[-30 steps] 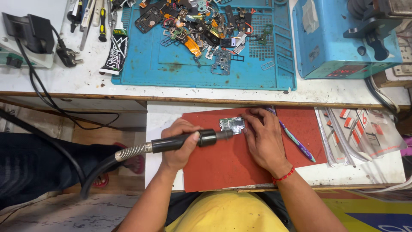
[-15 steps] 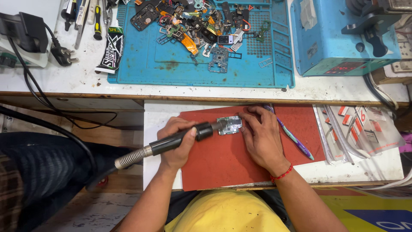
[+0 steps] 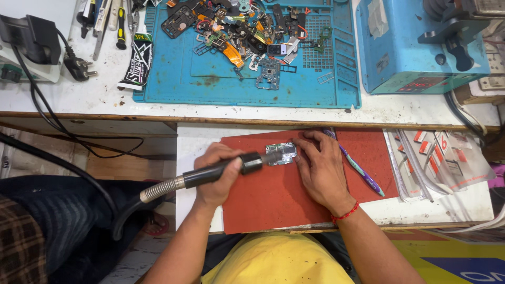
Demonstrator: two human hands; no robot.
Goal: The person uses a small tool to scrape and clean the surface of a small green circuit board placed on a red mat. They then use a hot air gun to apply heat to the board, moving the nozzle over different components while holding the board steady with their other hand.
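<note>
A small phone circuit board [image 3: 281, 153] lies on a red mat [image 3: 294, 200] on a pull-out shelf. My left hand [image 3: 216, 176] grips a black hot-air wand [image 3: 221, 169] with a ribbed metal hose. The wand's nozzle points at the board's left end. My right hand [image 3: 321, 171] rests flat on the mat, its fingertips pressing the board's right edge.
A toothbrush [image 3: 357, 168] lies on the mat to the right. Packets in clear sleeves [image 3: 442, 163] sit farther right. On the bench above are a blue mat [image 3: 252, 68] with several phone parts, a blue machine [image 3: 421, 47], a tube [image 3: 138, 63] and a plug [image 3: 79, 67]. A person's leg [image 3: 42, 226] is at the left.
The view has shifted slightly. Both hands keep their hold; the wand nozzle stays at the board's left end.
</note>
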